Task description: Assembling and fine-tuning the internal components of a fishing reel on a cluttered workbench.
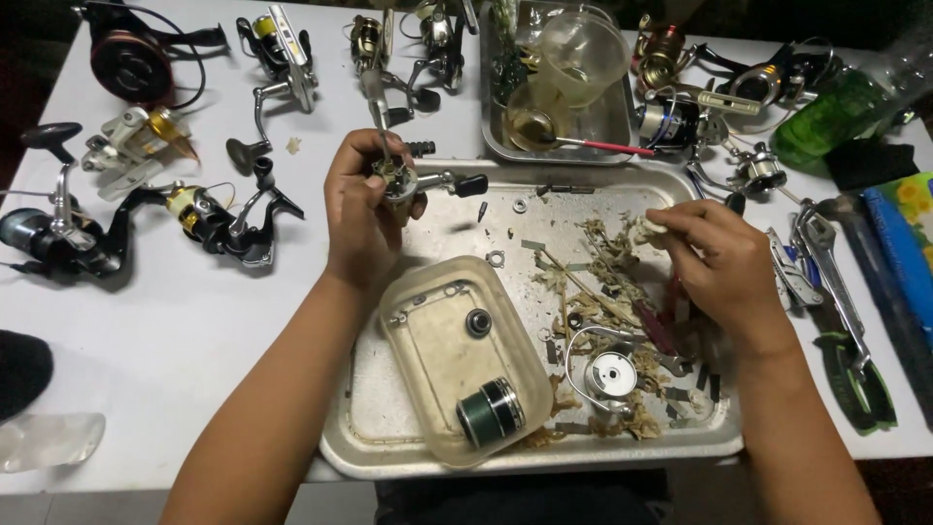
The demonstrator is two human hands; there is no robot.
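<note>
head view: the left hand (362, 209) grips a reel body (400, 182) above the metal tray (389, 452); the right hand (719, 262) pinches a small white wad (653, 226). loose washers (496, 258) in the tray could easily scatter if bumped.

Dull scratched metal tray (389, 442), cloudy plastic lid (428, 340)

1. A white table (194, 321) fills most of the view, evenly and brightly lit from above.
2. Dark floor shows beyond its near edge and at the far corners.
</note>
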